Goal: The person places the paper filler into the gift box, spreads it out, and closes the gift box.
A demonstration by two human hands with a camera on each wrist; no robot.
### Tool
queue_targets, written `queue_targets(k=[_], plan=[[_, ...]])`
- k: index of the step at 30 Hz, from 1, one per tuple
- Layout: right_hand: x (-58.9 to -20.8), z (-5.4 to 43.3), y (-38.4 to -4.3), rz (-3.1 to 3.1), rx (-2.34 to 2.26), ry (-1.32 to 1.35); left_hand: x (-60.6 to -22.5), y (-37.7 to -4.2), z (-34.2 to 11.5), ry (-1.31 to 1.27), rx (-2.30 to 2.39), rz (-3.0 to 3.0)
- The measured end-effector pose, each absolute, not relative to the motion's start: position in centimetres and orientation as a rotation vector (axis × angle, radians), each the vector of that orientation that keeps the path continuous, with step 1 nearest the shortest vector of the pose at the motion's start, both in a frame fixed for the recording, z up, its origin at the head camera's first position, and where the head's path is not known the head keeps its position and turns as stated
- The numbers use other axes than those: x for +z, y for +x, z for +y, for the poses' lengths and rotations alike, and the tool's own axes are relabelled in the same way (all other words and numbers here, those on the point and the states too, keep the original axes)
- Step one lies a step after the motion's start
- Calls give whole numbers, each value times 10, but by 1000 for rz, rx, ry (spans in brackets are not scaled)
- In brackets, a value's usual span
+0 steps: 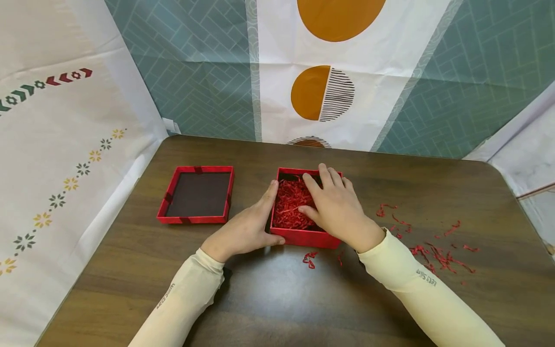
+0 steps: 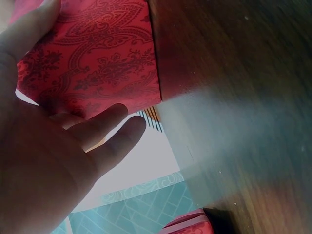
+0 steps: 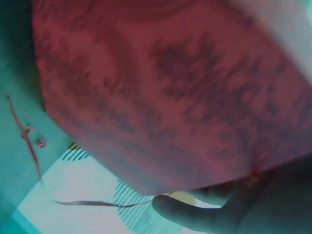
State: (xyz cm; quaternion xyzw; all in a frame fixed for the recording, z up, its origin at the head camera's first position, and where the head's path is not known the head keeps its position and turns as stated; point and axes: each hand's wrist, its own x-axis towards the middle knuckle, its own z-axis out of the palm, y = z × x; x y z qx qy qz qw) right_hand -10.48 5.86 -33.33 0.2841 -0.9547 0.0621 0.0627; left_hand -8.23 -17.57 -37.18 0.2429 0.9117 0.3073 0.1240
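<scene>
A red square box (image 1: pixel 305 237) with a dark floral pattern stands on the table, holding red shredded paper (image 1: pixel 292 205). My left hand (image 1: pixel 243 229) rests along its left wall, thumb by the near corner. In the left wrist view the fingers reach past one end of the patterned wall (image 2: pixel 97 58), fairly straight. My right hand (image 1: pixel 340 207) lies over the box's right side, fingers spread toward the far rim and thumb above the shreds. Close up, the right wrist view shows the box wall (image 3: pixel 161 97), blurred, and part of that hand. The right palm hides some filling.
The box's red lid (image 1: pixel 192 220) lies on the table to the left, dark inside facing up. Loose red shreds (image 1: pixel 442 258) are scattered at the right, and a few (image 1: pixel 310 259) lie before the box. A patterned cloth (image 1: pixel 390 82) hangs behind the table (image 1: pixel 269 303).
</scene>
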Motion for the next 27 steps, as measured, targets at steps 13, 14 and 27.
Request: queue_targets(k=[13, 14, 27], plan=[[-309, 94, -116, -2953, 609, 784, -372, -83, -175, 693, 908, 2651], [-306, 98, -116, -2958, 649, 774, -372, -83, -175, 695, 906, 2650], [-323, 162, -117, -3098, 995, 672, -370, -80, -174, 685, 977, 2609]])
